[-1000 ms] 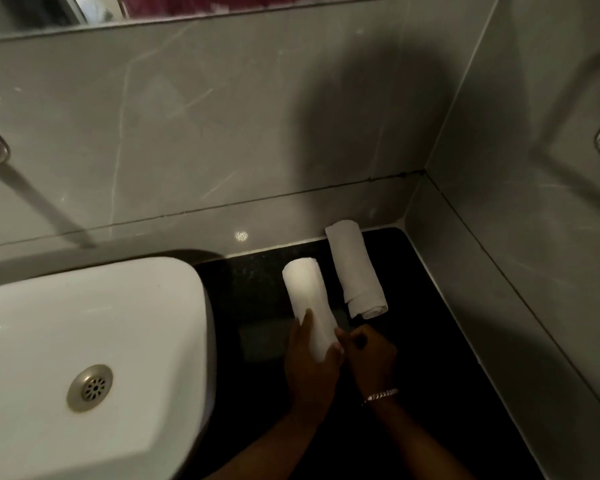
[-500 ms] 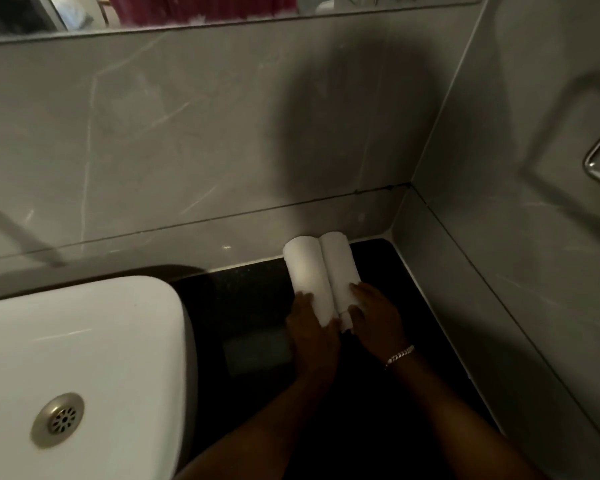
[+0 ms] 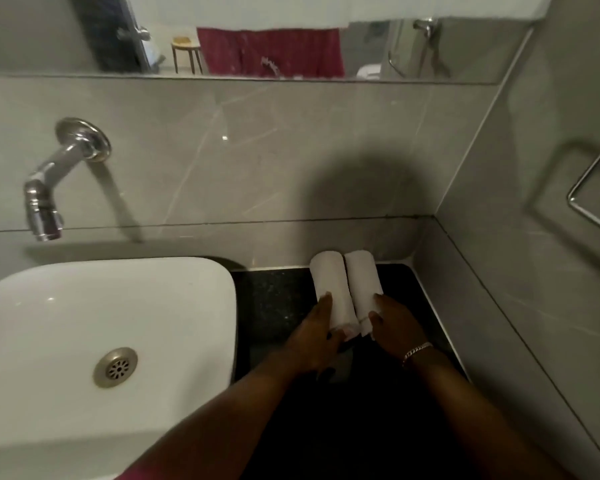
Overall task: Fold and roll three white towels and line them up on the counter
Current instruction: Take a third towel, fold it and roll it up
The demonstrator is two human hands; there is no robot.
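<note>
Two rolled white towels lie side by side on the black counter, their far ends against the back wall. The left roll touches the right roll along its length. My left hand rests on the left side and near end of the left roll. My right hand, with a silver bracelet on its wrist, presses the near end of the right roll. No third towel is in view.
A white basin with a metal drain stands left of the towels. A chrome spout juts from the grey tiled wall above it. The side wall with a metal rail closes the counter on the right. A mirror runs along the top.
The left roll went from apart and angled to flush against the right roll near the back wall. Both hands followed to the rolls' near ends. The view lifted, showing spout and mirror.
</note>
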